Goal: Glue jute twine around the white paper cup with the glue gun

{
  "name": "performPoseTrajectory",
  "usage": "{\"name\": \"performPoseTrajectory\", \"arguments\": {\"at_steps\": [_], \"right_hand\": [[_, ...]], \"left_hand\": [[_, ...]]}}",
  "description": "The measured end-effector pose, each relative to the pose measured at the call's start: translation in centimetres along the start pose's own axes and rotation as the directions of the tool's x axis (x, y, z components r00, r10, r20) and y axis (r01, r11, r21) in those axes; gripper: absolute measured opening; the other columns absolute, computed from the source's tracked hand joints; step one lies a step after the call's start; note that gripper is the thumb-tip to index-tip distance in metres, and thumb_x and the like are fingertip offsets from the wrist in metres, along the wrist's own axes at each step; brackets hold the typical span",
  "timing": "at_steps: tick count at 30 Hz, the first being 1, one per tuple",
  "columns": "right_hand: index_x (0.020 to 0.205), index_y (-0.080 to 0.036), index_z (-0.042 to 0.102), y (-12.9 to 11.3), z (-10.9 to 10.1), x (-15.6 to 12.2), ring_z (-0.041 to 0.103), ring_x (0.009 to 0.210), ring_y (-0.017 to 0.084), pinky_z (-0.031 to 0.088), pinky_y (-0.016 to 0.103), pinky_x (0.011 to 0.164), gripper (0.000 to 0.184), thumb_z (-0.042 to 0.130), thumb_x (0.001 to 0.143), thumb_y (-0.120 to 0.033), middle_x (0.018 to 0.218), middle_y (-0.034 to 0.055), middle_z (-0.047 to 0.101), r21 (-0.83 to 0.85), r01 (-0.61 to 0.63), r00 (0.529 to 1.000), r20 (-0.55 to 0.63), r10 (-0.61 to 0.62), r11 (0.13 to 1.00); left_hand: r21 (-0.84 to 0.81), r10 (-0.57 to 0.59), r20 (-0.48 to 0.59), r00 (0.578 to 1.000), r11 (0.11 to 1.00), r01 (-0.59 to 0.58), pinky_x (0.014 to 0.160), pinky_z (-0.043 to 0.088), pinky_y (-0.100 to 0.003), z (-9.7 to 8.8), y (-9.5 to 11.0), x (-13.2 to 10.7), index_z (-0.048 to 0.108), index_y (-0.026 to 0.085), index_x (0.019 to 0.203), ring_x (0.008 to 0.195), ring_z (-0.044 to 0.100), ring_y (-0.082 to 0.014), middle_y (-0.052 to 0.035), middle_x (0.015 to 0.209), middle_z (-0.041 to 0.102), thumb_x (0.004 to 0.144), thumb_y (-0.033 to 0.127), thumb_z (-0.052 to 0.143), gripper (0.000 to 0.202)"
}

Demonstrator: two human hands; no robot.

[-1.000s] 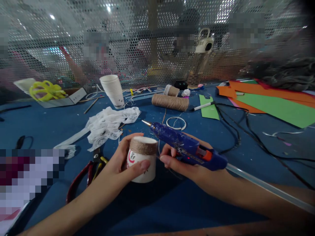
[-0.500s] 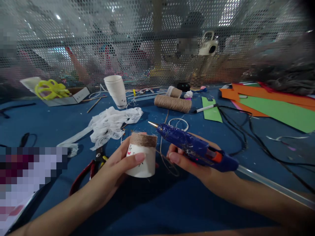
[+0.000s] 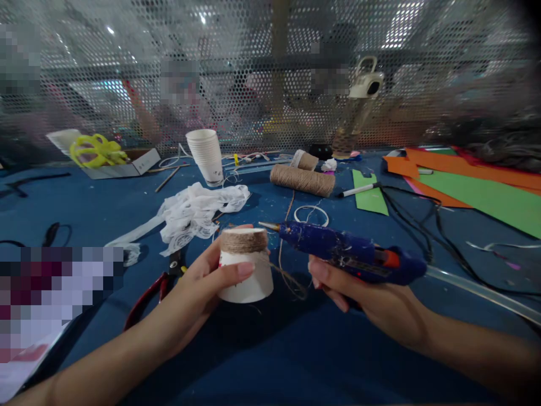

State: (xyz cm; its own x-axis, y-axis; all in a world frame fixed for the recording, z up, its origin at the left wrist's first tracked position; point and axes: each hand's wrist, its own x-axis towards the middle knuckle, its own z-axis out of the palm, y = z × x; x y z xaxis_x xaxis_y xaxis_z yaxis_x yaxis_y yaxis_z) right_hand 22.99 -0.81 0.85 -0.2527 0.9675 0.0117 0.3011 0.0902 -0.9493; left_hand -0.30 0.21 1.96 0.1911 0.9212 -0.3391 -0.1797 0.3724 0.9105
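The left hand (image 3: 207, 282) has its fingers wrapped around a white paper cup (image 3: 256, 282) over the bench (image 3: 262, 355), a twine band (image 3: 243, 242) circling its upper part. The right hand (image 3: 367, 296) grips a blue glue gun (image 3: 329, 243) in its fingers, nozzle just beside that band. Farther back lie white lace (image 3: 190, 210) and a twine roll (image 3: 302, 180); beyond stands a cup stack (image 3: 205, 155).

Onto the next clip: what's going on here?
A person's left hand holds a white cup with brown twine wound around its upper part. The right hand grips a blue glue gun, nozzle close to the cup's top edge; whether they touch is unclear. Beyond them, a twine roll and white lace lie on the table.
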Motion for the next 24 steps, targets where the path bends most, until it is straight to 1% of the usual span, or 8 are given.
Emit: {"name": "performPoseTrajectory", "arguments": {"at_steps": [2, 5, 9, 10, 12, 17, 21, 24], "right_hand": [[0.065, -0.021, 0.06, 0.2, -0.1, -0.1, 0.043, 0.043, 0.008, 0.04, 0.022, 0.048, 0.047, 0.062, 0.093, -0.058, 0.046, -0.0077, 0.044, -0.024, -0.019, 1.0, 0.005, 0.02, 1.0], [0.063, -0.02, 0.061, 0.3, -0.1, 0.0, 0.045, 0.043, 0.007, 0.041, 0.02, 0.048, 0.046, 0.063, 0.092, -0.056, 0.046, -0.007, 0.046, -0.034, -0.017, 0.999, 0.028, 0.017, 0.999], [0.068, -0.019, 0.065, 0.0, -0.1, 0.2, 0.049, 0.043, 0.007, 0.042, 0.02, 0.043, 0.037, 0.068, 0.09, -0.049, 0.062, -0.0025, 0.061, -0.02, 0.005, 0.996, 0.087, -0.003, 1.0], [0.071, -0.02, 0.066, -0.1, -0.1, 0.2, 0.05, 0.043, 0.007, 0.042, 0.021, 0.043, 0.034, 0.067, 0.09, -0.048, 0.066, -0.0016, 0.064, -0.028, 0.034, 0.995, 0.095, -0.031, 0.999], [0.074, -0.021, 0.065, -0.3, -0.1, 0.1, 0.052, 0.045, 0.009, 0.044, 0.022, 0.045, 0.028, 0.065, 0.092, -0.042, 0.062, -0.0031, 0.061, -0.109, 0.12, 0.991, 0.065, -0.114, 0.987], [0.07, -0.024, 0.056, -0.8, -0.3, -0.1, 0.062, 0.061, 0.014, 0.051, 0.025, 0.059, 0.024, 0.065, 0.091, -0.028, 0.068, -0.0022, 0.063, -0.279, 0.305, 0.95, 0.024, -0.311, 0.91], [0.074, -0.024, 0.057, -0.7, -0.1, -0.3, 0.055, 0.056, 0.01, 0.047, 0.023, 0.057, 0.018, 0.063, 0.09, -0.017, 0.065, -0.0058, 0.059, -0.263, 0.387, 0.92, 0.046, -0.389, 0.884], [0.071, -0.023, 0.054, -0.5, -0.1, -0.4, 0.047, 0.052, 0.01, 0.039, 0.024, 0.05, 0.021, 0.062, 0.089, -0.016, 0.063, -0.0059, 0.053, -0.272, 0.386, 0.921, 0.052, -0.387, 0.882]], "left_hand": [[-0.001, 0.023, 0.012, 1.0, 1.0, -0.023, 0.076, 0.054, -0.022, 0.0, 0.0, 0.1, 0.076, 0.023, 0.114, 0.103, 0.075, -0.0246, -0.004, 0.112, 0.083, 0.071, 0.035, 0.088, 0.047], [0.005, 0.053, 0.004, 0.999, 0.999, -0.053, 0.077, 0.055, -0.024, 0.0, 0.0, 0.1, 0.075, 0.023, 0.115, 0.107, 0.075, -0.0271, -0.0044, 0.11, 0.084, 0.072, 0.035, 0.087, 0.046], [0.008, 0.059, -0.009, 0.998, 0.998, -0.059, 0.082, 0.055, -0.025, 0.0, 0.1, 0.0, 0.071, 0.023, 0.124, 0.114, 0.072, -0.029, -0.0061, 0.118, 0.082, 0.075, 0.035, 0.084, 0.052], [0.002, 0.061, -0.007, 0.998, 0.998, -0.061, 0.082, 0.055, -0.025, 0.0, 0.1, 0.0, 0.07, 0.023, 0.125, 0.114, 0.072, -0.0286, -0.0061, 0.119, 0.082, 0.076, 0.034, 0.083, 0.053], [-0.013, 0.071, -0.004, 0.997, 0.997, -0.071, 0.082, 0.054, -0.023, -0.1, 0.1, 0.0, 0.07, 0.024, 0.126, 0.112, 0.073, -0.0266, -0.0049, 0.118, 0.082, 0.076, 0.034, 0.084, 0.053], [-0.031, 0.101, 0.015, 0.995, 0.994, -0.101, 0.079, 0.054, -0.02, -0.3, -0.1, 0.1, 0.071, 0.027, 0.123, 0.109, 0.073, -0.023, -0.0009, 0.113, 0.082, 0.076, 0.034, 0.085, 0.049], [-0.013, 0.136, 0.051, 0.989, 0.991, -0.135, 0.082, 0.053, -0.023, -0.6, -0.3, 0.4, 0.071, 0.028, 0.122, 0.114, 0.07, -0.0249, -0.0012, 0.118, 0.08, 0.077, 0.035, 0.086, 0.048], [0.005, 0.141, 0.055, 0.988, 0.99, -0.141, 0.085, 0.052, -0.025, -0.8, -0.4, 0.4, 0.071, 0.029, 0.122, 0.114, 0.069, -0.0256, -0.0006, 0.118, 0.079, 0.077, 0.037, 0.086, 0.048]]}}
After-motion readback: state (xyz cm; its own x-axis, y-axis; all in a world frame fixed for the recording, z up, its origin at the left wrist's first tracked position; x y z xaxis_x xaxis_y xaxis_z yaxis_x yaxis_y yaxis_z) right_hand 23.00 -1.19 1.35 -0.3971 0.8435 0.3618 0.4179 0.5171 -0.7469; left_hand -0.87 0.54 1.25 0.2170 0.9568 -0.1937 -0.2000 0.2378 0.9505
